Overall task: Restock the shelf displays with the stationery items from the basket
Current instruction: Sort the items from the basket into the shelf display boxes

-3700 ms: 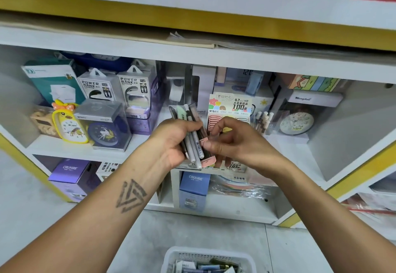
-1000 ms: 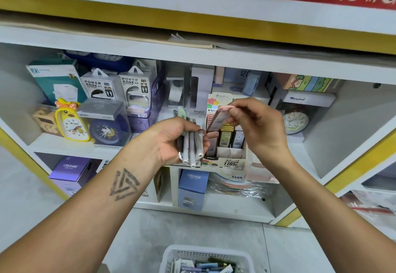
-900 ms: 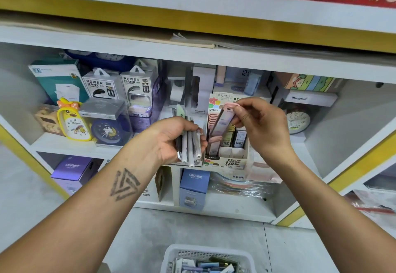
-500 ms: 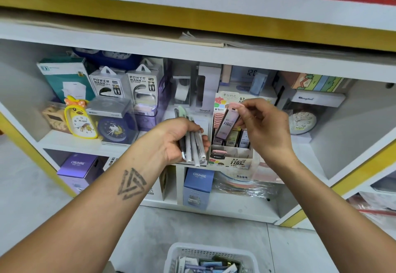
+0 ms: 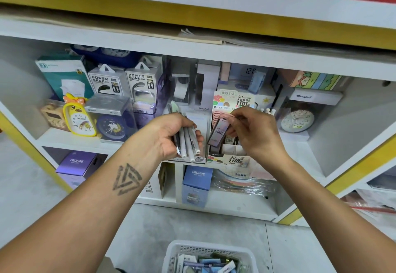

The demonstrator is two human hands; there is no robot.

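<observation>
Item: lead-refill case [image 5: 218,132] — pinched at its top by the right hand [image 5: 255,134], tilted, lower end inside the display box [image 5: 230,159] on the shelf [image 5: 70,142].
Left of the display box: left hand [image 5: 171,135] clenched round a bundle of pens [image 5: 188,142].
Below the display box, on the floor — white basket [image 5: 211,249], holding stationery.

Glossy printed cardboard display box [image 5: 232,161], white perforated plastic basket [image 5: 211,249], smooth plastic pens [image 5: 188,142].
</observation>
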